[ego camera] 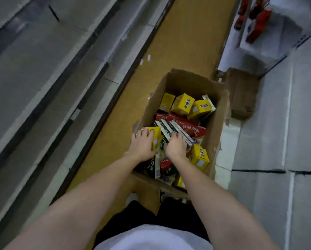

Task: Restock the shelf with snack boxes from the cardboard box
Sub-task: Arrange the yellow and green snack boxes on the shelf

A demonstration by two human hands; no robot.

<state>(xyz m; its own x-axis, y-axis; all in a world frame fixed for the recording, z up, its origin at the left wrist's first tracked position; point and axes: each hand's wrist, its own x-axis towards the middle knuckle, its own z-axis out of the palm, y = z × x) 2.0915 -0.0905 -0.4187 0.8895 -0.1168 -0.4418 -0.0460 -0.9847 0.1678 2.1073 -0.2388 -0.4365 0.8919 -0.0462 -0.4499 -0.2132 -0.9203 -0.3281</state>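
An open cardboard box (221,123) stands on the floor below me, filled with several snack boxes: yellow ones (182,103), red ones (196,129) and dark flat ones (166,130). My left hand (143,144) grips a yellow snack box (155,137) at the box's left side. My right hand (175,146) reaches in beside it, fingers curled over the dark and white flat boxes in the middle. Grey shelf boards (43,73) run along the left.
A brown strip of floor (185,42) runs between the left shelving and a white shelf unit (259,47) at the right holding red packages (259,24). A smaller brown carton (241,94) sits behind the box. Pale tiles (277,141) lie to the right.
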